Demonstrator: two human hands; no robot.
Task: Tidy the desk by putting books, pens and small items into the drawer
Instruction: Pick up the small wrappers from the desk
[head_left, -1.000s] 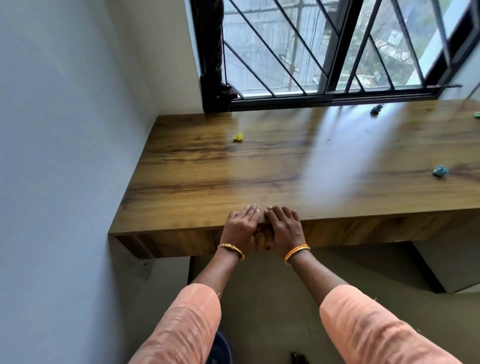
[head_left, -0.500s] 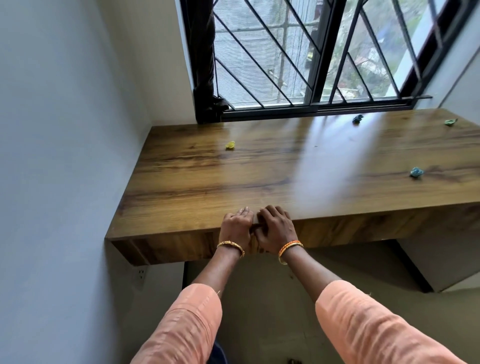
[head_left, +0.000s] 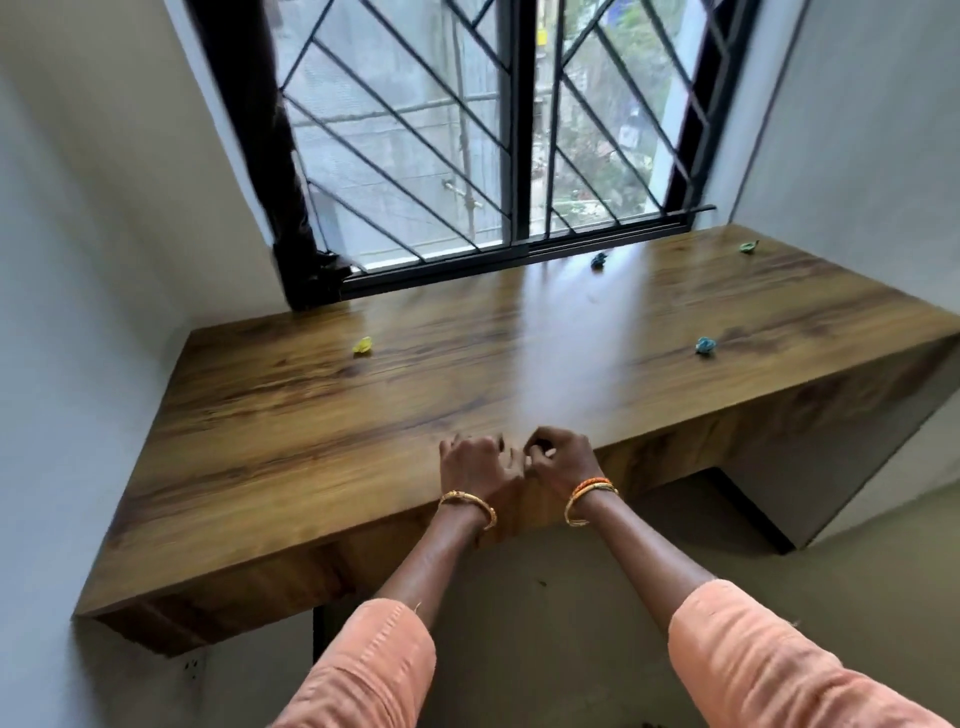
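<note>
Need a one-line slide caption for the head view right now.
Both hands, left and right, curl at the front edge of the brown wooden desk.

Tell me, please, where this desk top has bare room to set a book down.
The wooden desk top is bare left of the left hand, in front of the yellow crumpled scrap, and between that and the light-blue crumpled scrap. Nowhere is crowded.

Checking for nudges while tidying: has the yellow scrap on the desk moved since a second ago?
No. The yellow scrap lies at the same spot on the desk, just out from the window frame's left corner; only the camera shifted.
</note>
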